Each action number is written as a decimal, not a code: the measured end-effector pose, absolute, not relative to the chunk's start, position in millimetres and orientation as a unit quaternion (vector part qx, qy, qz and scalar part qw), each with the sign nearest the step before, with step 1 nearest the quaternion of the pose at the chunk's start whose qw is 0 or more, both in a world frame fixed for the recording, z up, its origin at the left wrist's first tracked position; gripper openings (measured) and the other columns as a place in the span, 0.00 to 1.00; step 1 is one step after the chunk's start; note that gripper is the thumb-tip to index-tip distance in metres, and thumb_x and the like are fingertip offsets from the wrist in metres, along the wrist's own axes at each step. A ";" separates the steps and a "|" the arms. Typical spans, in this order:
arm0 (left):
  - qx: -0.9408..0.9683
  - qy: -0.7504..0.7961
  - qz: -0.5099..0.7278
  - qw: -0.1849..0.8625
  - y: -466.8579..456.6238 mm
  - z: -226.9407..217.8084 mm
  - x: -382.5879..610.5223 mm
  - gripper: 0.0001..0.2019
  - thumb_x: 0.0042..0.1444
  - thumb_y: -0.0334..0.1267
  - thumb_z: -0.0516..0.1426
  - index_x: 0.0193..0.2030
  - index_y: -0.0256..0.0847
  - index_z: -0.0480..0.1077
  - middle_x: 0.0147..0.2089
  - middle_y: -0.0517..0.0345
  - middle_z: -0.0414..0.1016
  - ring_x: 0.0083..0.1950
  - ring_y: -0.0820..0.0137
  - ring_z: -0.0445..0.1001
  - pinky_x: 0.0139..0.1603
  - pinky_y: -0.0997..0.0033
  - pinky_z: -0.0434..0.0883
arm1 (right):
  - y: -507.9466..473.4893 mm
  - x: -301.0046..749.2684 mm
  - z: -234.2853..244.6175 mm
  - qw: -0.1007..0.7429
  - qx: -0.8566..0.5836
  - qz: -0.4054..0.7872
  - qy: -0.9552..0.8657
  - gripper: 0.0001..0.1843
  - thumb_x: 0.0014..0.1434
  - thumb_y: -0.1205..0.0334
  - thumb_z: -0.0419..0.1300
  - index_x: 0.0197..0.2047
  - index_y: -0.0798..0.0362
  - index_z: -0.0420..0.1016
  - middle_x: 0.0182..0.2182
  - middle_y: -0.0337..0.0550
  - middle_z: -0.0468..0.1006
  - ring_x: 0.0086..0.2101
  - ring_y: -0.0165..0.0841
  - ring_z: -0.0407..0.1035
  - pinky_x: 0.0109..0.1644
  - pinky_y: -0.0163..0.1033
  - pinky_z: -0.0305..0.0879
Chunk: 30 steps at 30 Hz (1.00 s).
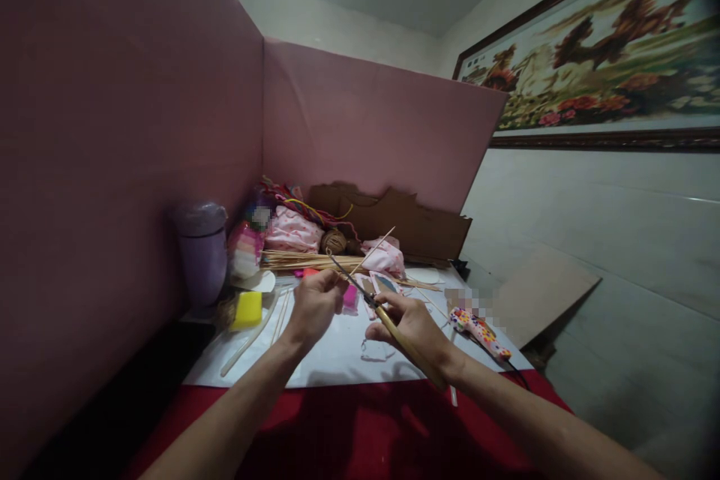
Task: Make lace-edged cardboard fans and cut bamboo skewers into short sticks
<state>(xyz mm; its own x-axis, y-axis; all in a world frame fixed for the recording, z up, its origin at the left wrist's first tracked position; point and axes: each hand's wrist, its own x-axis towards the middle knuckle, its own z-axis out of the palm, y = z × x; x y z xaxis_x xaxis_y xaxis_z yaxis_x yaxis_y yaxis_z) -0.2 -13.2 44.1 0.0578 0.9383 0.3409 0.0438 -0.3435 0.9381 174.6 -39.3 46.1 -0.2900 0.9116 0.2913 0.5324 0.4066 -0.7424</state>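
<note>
My left hand (316, 304) is closed in a pinch on a thin wooden stick (378, 248), which slants up and to the right. My right hand (413, 330) grips a pair of scissors (402, 341) with yellow-gold handles. Their slim dark blades (349, 277) point up and left, reaching past my left fingertips. I cannot tell whether the blades touch the stick. Beneath my hands, a small clear piece (376, 349) lies on a white sheet (331, 367). Near my left fingers is a bright pink block (349, 298).
A purple lidded cup (203, 259) and a yellow block (248, 311) stand left. Behind lie a bundle of sticks (298, 261), a twine ball (334, 241), colored cords and torn cardboard (433, 232). A flower-patterned glue gun (479, 333) rests right. Pink panels (371, 120) enclose the back and left.
</note>
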 end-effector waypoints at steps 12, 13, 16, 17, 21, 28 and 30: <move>0.506 0.308 0.427 0.683 -17.5 52.6 -9.6 0.16 0.43 0.46 0.61 0.23 0.40 0.58 0.14 0.68 0.57 0.12 0.83 0.43 0.13 0.80 0.42 | -35.0 185.3 40.1 0.355 -0.443 0.248 -0.785 0.21 0.41 0.51 0.68 0.35 0.55 0.70 0.18 0.29 0.56 0.21 0.24 0.49 0.23 0.30 0.45; 0.537 0.334 0.469 0.616 -17.8 50.4 -6.8 0.15 0.47 0.47 0.58 0.23 0.39 0.59 0.15 0.66 0.60 0.12 0.82 0.46 0.13 0.79 0.44 | -36.2 183.7 41.0 0.358 -0.454 0.245 -0.778 0.21 0.42 0.50 0.68 0.34 0.55 0.70 0.18 0.30 0.56 0.21 0.24 0.49 0.22 0.30 0.45; 0.651 0.415 0.568 0.284 -19.7 41.3 -0.1 0.12 0.54 0.43 0.53 0.24 0.38 0.65 0.22 0.58 0.68 0.20 0.76 0.62 0.21 0.77 0.55 | -42.2 176.7 43.4 0.369 -0.485 0.224 -0.761 0.20 0.42 0.49 0.67 0.33 0.55 0.70 0.17 0.30 0.56 0.21 0.25 0.49 0.23 0.31 0.45; 0.676 0.432 0.572 0.167 -20.4 38.2 0.8 0.12 0.56 0.41 0.52 0.25 0.38 0.67 0.24 0.56 0.70 0.24 0.74 0.66 0.25 0.75 0.57 | -44.6 174.1 44.0 0.371 -0.492 0.218 -0.756 0.20 0.43 0.49 0.67 0.33 0.55 0.70 0.17 0.30 0.56 0.21 0.25 0.49 0.23 0.31 0.46; 0.712 0.471 0.514 -0.079 -22.8 31.4 -1.1 0.11 0.58 0.37 0.50 0.30 0.39 0.71 0.26 0.54 0.72 0.27 0.71 0.68 0.28 0.73 0.55 | -54.0 165.9 44.8 0.374 -0.513 0.208 -0.744 0.19 0.45 0.49 0.66 0.34 0.55 0.71 0.17 0.31 0.59 0.21 0.25 0.51 0.23 0.31 0.47; 0.714 0.447 0.530 0.100 -22.5 42.9 -9.5 0.12 0.55 0.37 0.52 0.21 0.39 0.65 0.18 0.62 0.61 0.21 0.75 0.58 0.25 0.74 0.52 | -59.2 166.1 41.4 0.368 -0.510 0.172 -0.758 0.20 0.44 0.48 0.66 0.34 0.54 0.71 0.17 0.32 0.61 0.21 0.25 0.51 0.23 0.31 0.48; 0.687 0.412 0.547 0.243 -20.4 46.7 -10.9 0.14 0.52 0.39 0.54 0.18 0.38 0.62 0.17 0.63 0.57 0.20 0.77 0.54 0.23 0.75 0.50 | -58.1 168.3 39.8 0.368 -0.500 0.160 -0.768 0.21 0.44 0.48 0.66 0.35 0.54 0.70 0.17 0.31 0.59 0.21 0.25 0.50 0.23 0.31 0.47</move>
<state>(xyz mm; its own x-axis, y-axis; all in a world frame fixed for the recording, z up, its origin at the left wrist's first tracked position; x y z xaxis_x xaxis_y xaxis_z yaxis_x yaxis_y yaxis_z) -10.9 -20.4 46.7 0.0606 0.8320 0.5514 0.3002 -0.5421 0.7849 168.3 -58.1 39.8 -0.2302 0.8849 0.4049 0.6494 0.4495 -0.6134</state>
